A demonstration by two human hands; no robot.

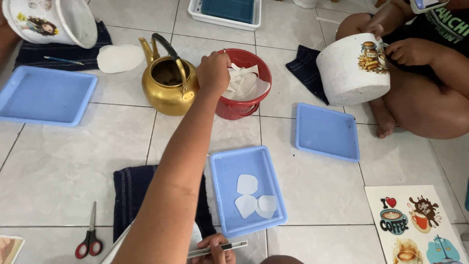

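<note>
My left hand [213,72] reaches far forward over the rim of a red bucket [239,108] filled with white paper scraps. Its fingers are bunched on a white paper scrap [240,70] at the bucket's top. At the bottom edge my right hand [215,244] grips a slim silver tool [218,248] lying level. Between the two hands sits a light blue tray [222,168] holding three white cut-out pieces [254,195]. A dark blue cloth [131,195] lies under my left forearm.
A gold kettle [168,83] stands just left of the bucket. Two more blue trays [46,95] [326,132] lie on the tiled floor. Red-handled scissors [89,235] lie bottom left, a sticker sheet [415,225] bottom right. Another person at right holds a white pot [349,68].
</note>
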